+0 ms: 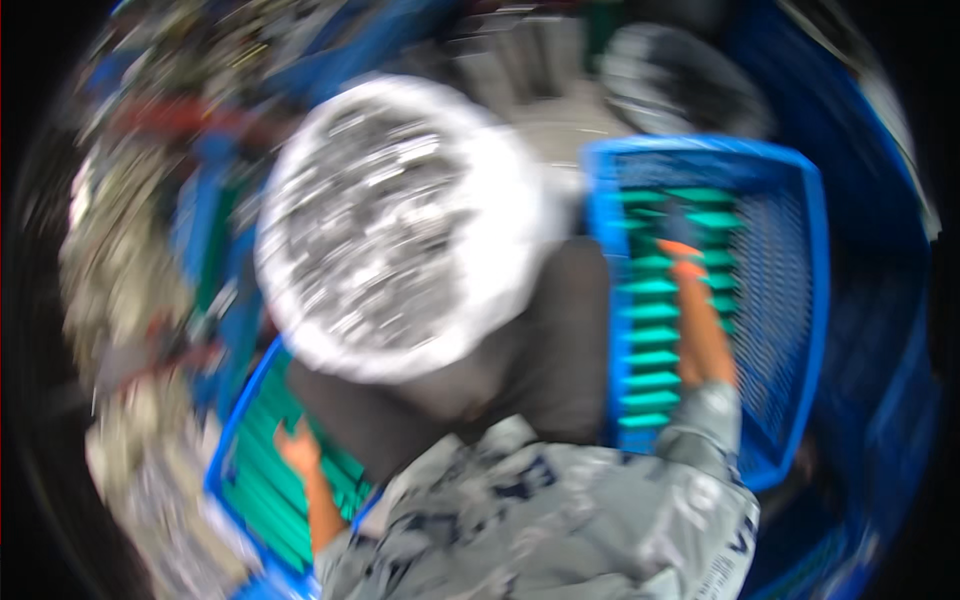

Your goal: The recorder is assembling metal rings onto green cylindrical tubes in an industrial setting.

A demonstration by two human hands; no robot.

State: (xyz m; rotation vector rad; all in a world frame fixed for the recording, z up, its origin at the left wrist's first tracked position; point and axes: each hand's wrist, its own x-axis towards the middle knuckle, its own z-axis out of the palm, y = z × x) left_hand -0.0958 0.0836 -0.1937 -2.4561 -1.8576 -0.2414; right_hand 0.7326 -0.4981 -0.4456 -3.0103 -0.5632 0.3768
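Blurred clutter rings the whole scene, blue bins and grey heaps smeared by motion, nothing sharp. Far left, the left hand (297, 447) dips into a blue crate (232, 440) of green slotted parts (262, 490), fingers seemingly curled on one, though I cannot tell whether it pinches or only touches. Centre, a big round white tub (400, 225) of shiny metal bits sits close above the lap; an elbow could catch it and tip it, I'd judge. Right, the right hand (688, 268) stretches into a second blue crate (800, 300), fingers out along the green row (655, 340), grip unclear. Reaching both ways at once, a part could slip
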